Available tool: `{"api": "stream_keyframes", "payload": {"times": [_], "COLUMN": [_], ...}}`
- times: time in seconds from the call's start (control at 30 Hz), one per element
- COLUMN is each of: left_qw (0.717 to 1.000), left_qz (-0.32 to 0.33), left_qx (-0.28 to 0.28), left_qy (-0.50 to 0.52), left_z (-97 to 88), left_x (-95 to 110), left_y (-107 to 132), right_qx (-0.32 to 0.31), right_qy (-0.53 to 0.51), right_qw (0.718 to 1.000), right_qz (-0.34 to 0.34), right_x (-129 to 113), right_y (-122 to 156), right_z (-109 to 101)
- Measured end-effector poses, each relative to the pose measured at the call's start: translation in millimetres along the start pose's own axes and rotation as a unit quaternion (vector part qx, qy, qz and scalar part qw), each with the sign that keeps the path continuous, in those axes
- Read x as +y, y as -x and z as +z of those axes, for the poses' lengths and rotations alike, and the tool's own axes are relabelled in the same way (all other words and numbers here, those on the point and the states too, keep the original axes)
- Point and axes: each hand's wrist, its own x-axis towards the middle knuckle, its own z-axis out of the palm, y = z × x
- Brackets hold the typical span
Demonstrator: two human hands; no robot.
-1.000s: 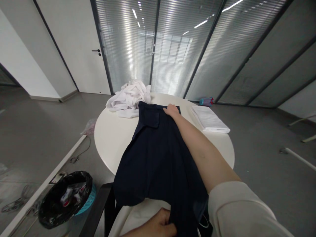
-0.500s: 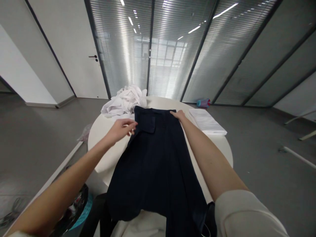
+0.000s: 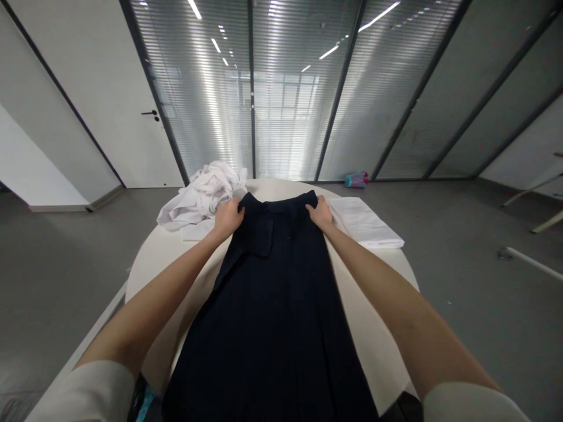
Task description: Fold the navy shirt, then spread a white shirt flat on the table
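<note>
A pair of dark navy trousers (image 3: 281, 305) stretches from the middle of a round white table (image 3: 145, 264) down toward my body. Their waist end is farthest from me, with a patch pocket (image 3: 263, 237) near its left side. My left hand (image 3: 229, 218) grips the left corner of the waist, its fingers curled over the cloth. At the opposite corner, my right hand (image 3: 320, 213) pinches the fabric with the thumb on top. Between the hands the waist edge sags slightly. The lower end of the trousers runs out of view at the bottom.
A crumpled white cloth heap (image 3: 206, 196) lies at the table's back left, close to my left hand. Folded white cloth (image 3: 365, 223) rests at the right. Beyond the table, a blue and red object (image 3: 356, 180) sits on the floor by the glass partition (image 3: 285, 117).
My left hand, loose beside the pocket before, now grips the left waist corner. The right hand keeps its hold on the right corner. The waist edge has lifted at both corners. My view has shifted slightly.
</note>
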Motion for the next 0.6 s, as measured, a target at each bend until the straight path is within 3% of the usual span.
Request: {"api": "stream_keyframes", "payload": {"times": [0.2,0.33,0.4,0.47,0.53,0.6], "left_qw": [0.998,0.997,0.992,0.982,0.951,0.877], "left_qz": [0.016,0.034,0.075,0.165,0.308,0.465], "left_qx": [0.055,0.064,0.095,0.085,-0.008,-0.119], "left_qy": [0.014,-0.006,-0.033,-0.038,-0.007,0.036], "left_z": [9.9,18.7,20.6,19.5,14.5,5.1], "left_x": [25,38,47,59,75,93], "left_y": [-68,-88,-82,-66,-37,4], "right_qx": [0.046,0.026,0.020,0.025,0.015,-0.028], "right_qy": [0.018,0.050,0.058,0.079,0.118,0.158], "right_qw": [0.999,0.998,0.998,0.997,0.990,0.972], "right_qz": [0.010,0.015,0.018,-0.003,-0.073,-0.172], "right_x": [-6,-14,-17,-19,-19,-17], "right_y": [-62,-90,-90,-82,-69,-55], "right_z": [-15,-6,0,3,0,-9]}}
